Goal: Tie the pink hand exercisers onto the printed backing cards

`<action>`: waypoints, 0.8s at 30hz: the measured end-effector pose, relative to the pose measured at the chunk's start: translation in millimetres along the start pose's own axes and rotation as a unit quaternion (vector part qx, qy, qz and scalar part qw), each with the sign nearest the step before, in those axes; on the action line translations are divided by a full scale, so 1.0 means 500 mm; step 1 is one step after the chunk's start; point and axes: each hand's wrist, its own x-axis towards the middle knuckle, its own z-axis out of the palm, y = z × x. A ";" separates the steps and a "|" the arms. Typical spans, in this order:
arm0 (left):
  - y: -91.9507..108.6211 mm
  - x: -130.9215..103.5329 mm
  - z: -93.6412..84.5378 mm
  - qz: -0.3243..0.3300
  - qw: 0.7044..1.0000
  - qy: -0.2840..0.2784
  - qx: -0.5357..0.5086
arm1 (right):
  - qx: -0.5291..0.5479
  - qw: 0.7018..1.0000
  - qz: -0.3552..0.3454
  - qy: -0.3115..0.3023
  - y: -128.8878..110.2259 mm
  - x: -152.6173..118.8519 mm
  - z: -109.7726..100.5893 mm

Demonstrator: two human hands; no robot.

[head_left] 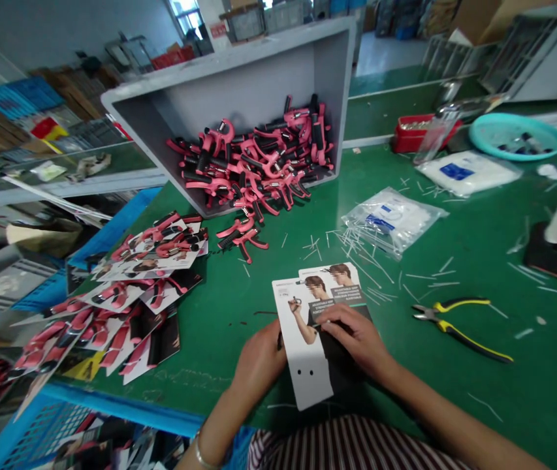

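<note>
Two printed packaging cards [307, 313] lie overlapped on the green table [454, 235] right in front of me. My left hand [258, 359] rests at the left edge of the front card, fingers curled against it. My right hand [356, 339] presses down on the cards from the right, fingertips on the printed area. A tilted grey bin [239, 72] further back holds a heap of pink and black hand grippers [258, 160]. One loose hand gripper [241, 238] lies just outside the bin.
A pile of cards with mounted grippers [126, 294] covers the table's left side. Yellow-handled cutters [459, 320] lie to the right. Plastic bags [390, 219] and scattered white ties sit mid-table. A teal bowl [518, 134] and red tray [415, 134] stand at the back right.
</note>
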 end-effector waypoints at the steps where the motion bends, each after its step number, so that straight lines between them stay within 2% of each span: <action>1: 0.009 -0.009 -0.010 0.007 0.999 -0.034 -0.014 | 0.010 1.000 0.002 -0.004 -0.001 0.002 -0.003; 4: 0.039 -0.037 -0.037 0.030 0.980 -0.175 -0.093 | 0.061 0.997 0.047 0.005 -0.003 0.006 -0.009; 6: 0.049 -0.050 -0.046 0.061 0.971 -0.209 -0.097 | 0.102 0.991 0.089 0.015 -0.003 0.006 -0.011; 9: 0.040 -0.052 -0.034 0.144 0.977 -0.151 -0.034 | 0.142 0.983 0.114 0.024 -0.001 0.003 -0.012; 12: 0.014 -0.034 0.001 0.190 0.979 -0.066 0.018 | 0.149 0.982 0.111 0.025 0.001 0.000 -0.012; 15: -0.008 -0.007 0.042 0.177 0.984 -0.010 0.025 | 0.132 0.986 0.103 0.004 0.000 -0.001 -0.011; 20: -0.016 0.012 0.085 0.071 0.997 0.031 0.008 | 0.055 0.997 0.053 -0.017 0.001 -0.001 -0.009; 22: -0.014 0.005 0.091 0.078 0.996 0.033 0.000 | 0.059 0.997 0.054 -0.011 0.005 -0.002 -0.009; 24: -0.013 -0.006 0.092 0.125 0.992 0.025 -0.003 | 0.090 0.993 0.074 -0.004 0.008 -0.003 -0.010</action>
